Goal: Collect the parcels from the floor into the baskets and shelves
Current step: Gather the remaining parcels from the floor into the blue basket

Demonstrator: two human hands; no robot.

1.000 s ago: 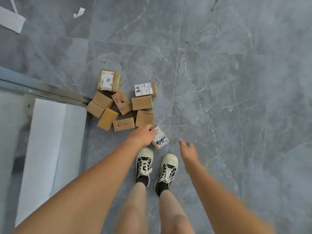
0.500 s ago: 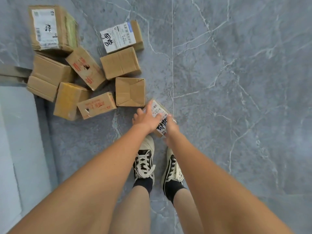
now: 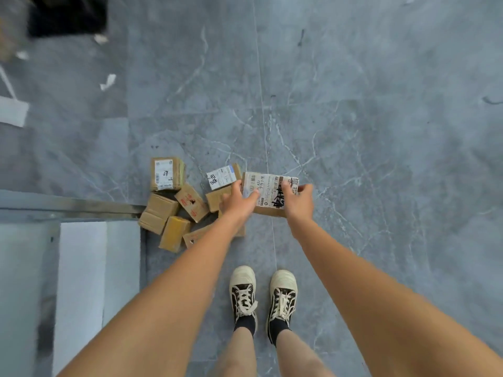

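Both hands hold one small parcel [image 3: 268, 190] in the air above the grey floor [image 3: 381, 131]. The left hand [image 3: 237, 203] grips its left end, with the thumb on the printed label on top. The right hand [image 3: 298, 200] grips the right end, also with the thumb on the label, and the fingers go under the box. The label faces up and has black handwriting. Just to the left of the grip and lower, the other parcels [image 3: 174, 210] lie together in a heap on the floor; some are partly hidden behind the left wrist. Below the grip, toward the person, two shoes [image 3: 262, 293] stand on the floor. A metal rail [image 3: 70, 206] lies left of the heap.
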